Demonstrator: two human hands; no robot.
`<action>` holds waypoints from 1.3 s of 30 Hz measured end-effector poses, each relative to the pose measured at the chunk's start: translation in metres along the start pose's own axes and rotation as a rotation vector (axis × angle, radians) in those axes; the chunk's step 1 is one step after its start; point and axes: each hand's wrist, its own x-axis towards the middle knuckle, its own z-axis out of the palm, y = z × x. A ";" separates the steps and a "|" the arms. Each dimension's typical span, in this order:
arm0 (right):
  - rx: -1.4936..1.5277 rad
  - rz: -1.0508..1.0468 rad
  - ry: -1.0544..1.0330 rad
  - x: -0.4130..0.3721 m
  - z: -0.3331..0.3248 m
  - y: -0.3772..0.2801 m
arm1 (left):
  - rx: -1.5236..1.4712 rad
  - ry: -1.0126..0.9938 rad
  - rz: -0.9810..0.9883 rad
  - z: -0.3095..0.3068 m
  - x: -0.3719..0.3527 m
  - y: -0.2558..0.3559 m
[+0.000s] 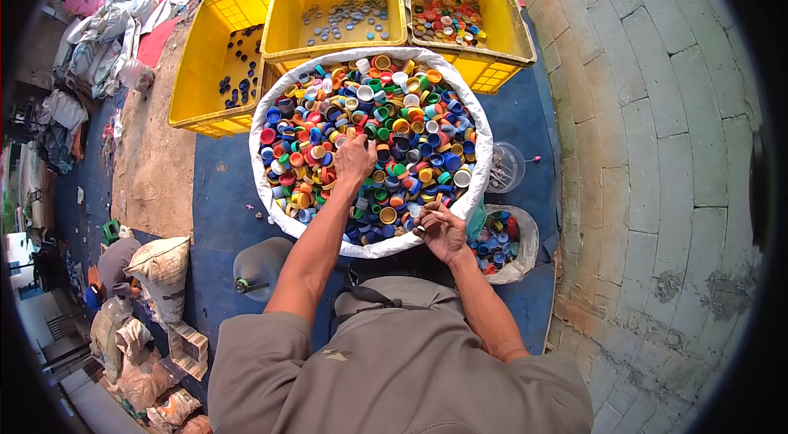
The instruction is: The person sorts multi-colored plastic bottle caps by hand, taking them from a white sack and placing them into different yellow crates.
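A large round container with a white cloth rim (264, 179) stands in front of me, full of plastic bottle caps (394, 130) in many colours. My left hand (355, 160) reaches over its middle, fingers a little apart and their tips down among the caps. At the near right rim, my right hand (443, 233) is closed, its thumb and fingers pinched at a pale, translucent bottle cap (415, 211). The fingers partly hide this cap.
Beyond the container stand three yellow crates: left with dark caps (190, 89), middle with grey-blue caps (283, 3), right with mixed caps (513, 23). A clear tub (513, 167) and a small white sack of caps (528, 241) sit right, a large bottle (263, 268) left.
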 end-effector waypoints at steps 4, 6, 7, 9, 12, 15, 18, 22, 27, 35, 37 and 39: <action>-0.049 -0.004 0.023 -0.005 0.007 -0.009 | 0.057 -0.026 -0.040 0.000 0.000 0.006; -0.065 -0.001 0.037 -0.006 0.008 -0.011 | 0.102 -0.068 -0.071 -0.003 0.003 0.012; -0.069 0.001 0.048 -0.006 0.007 -0.012 | 0.125 -0.088 -0.089 -0.004 0.004 0.015; -0.085 0.002 0.061 -0.006 0.008 -0.013 | 0.150 -0.104 -0.112 0.004 0.011 0.013; -0.101 0.002 0.064 -0.008 0.009 -0.013 | 0.189 -0.138 -0.116 0.009 0.018 0.015; -0.103 0.011 0.065 -0.006 0.003 -0.010 | 0.147 -0.094 -0.082 0.012 0.015 0.021; -0.098 0.015 0.063 -0.006 -0.001 -0.006 | 0.180 -0.105 -0.118 0.012 0.011 0.022; -0.102 0.023 0.050 -0.007 -0.002 -0.005 | 0.172 -0.117 -0.134 0.011 0.010 0.018; -0.092 0.005 0.071 -0.012 0.003 -0.006 | 0.035 -0.008 -0.129 0.003 -0.001 0.021; -0.138 -0.073 0.028 -0.001 0.007 -0.011 | -1.514 -0.340 -0.622 -0.030 -0.042 0.021; -0.098 -0.091 -0.002 0.002 0.018 -0.016 | -1.792 -0.385 -0.675 -0.043 -0.054 0.025; -0.007 -0.088 -0.043 0.001 0.027 -0.023 | -1.931 -0.393 -0.693 -0.037 -0.060 0.022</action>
